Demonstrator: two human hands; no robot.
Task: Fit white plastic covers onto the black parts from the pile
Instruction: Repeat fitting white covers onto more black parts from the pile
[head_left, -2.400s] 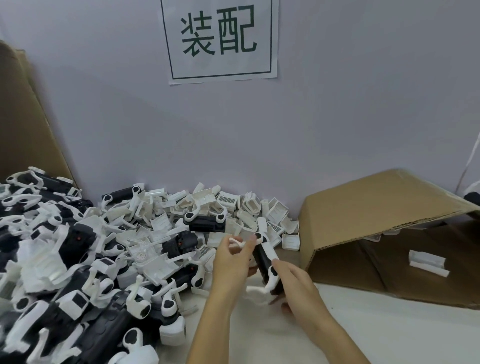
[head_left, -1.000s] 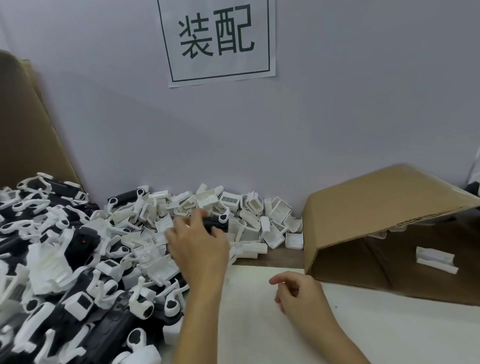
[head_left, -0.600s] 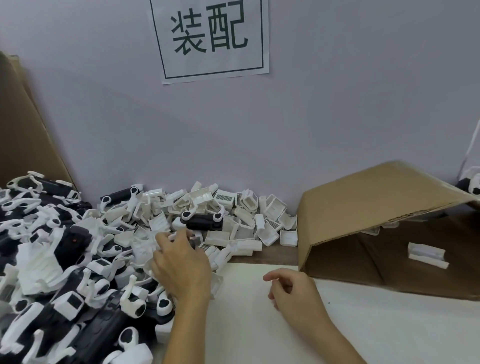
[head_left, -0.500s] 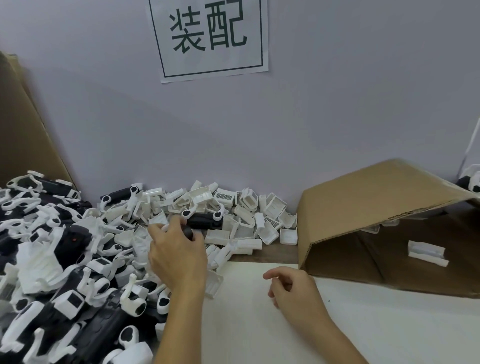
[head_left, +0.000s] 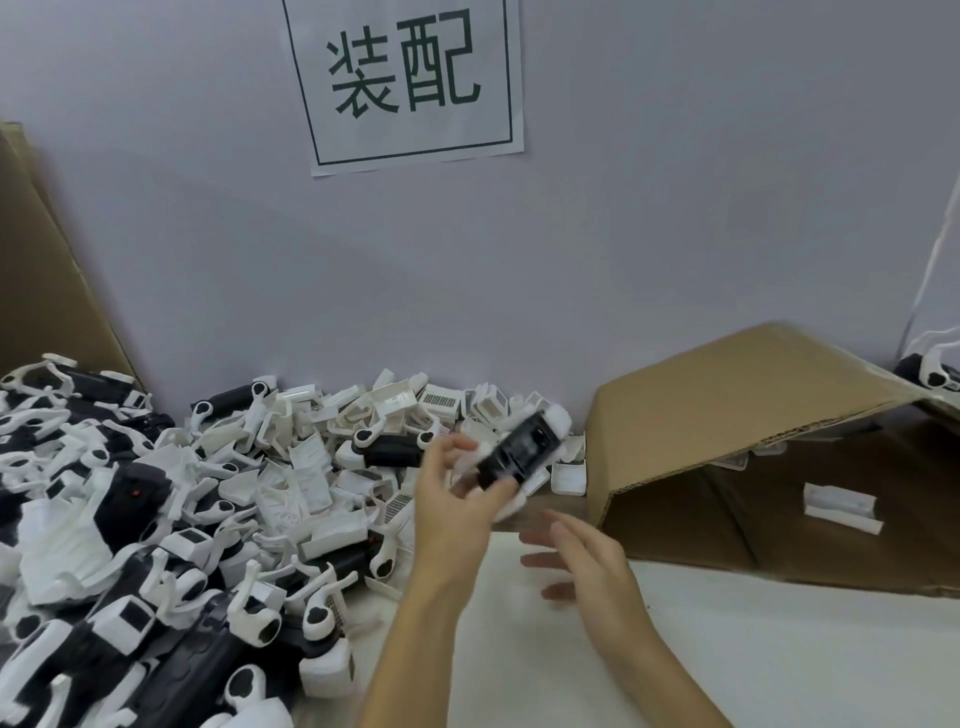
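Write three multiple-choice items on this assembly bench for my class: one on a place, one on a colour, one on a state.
1. Where does the cardboard box lie?
A. right of the pile
B. left of the pile
C. on top of the pile

2. What colour are the characters on the wall sign?
A. red
B. dark green
C. yellow

3. What is the left hand doing?
A. resting flat on the table
B. holding a black part
C. hanging empty

Answers:
1 A: the box sits right of the pile.
2 B: the strokes are dark green on white.
3 B: its fingers grip the black part, while the right hand is open below.
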